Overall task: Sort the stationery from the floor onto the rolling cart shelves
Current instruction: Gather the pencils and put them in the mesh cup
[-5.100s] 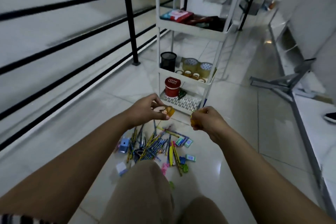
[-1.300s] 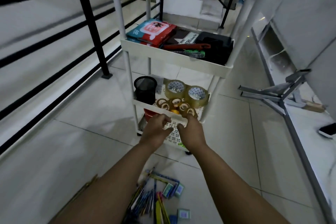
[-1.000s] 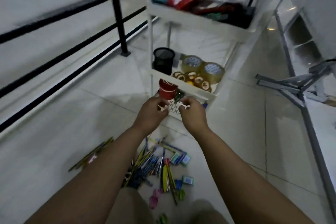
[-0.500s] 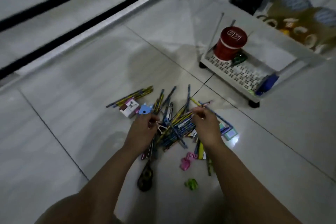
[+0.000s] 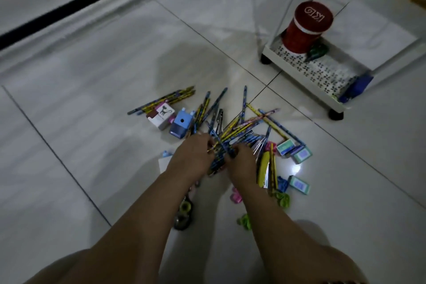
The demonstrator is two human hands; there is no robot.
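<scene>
both hands, left hand [image 5: 192,157] and right hand [image 5: 242,159], fingers curled, pinch pencils [image 5: 227,132] whose long axes fan away toward the rolling cart [image 5: 306,80].

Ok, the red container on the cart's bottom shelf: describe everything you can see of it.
The red container is a squat cylinder standing upright in the back left corner of the cart's bottom shelf, which is white and perforated. Its flat red lid carries white lettering, and a pale band rings it just under the lid. The material is unclear; the lid looks closed. A white cart post crosses in front of its left edge, and a small green item lies against its base. Neither hand touches it.
</scene>
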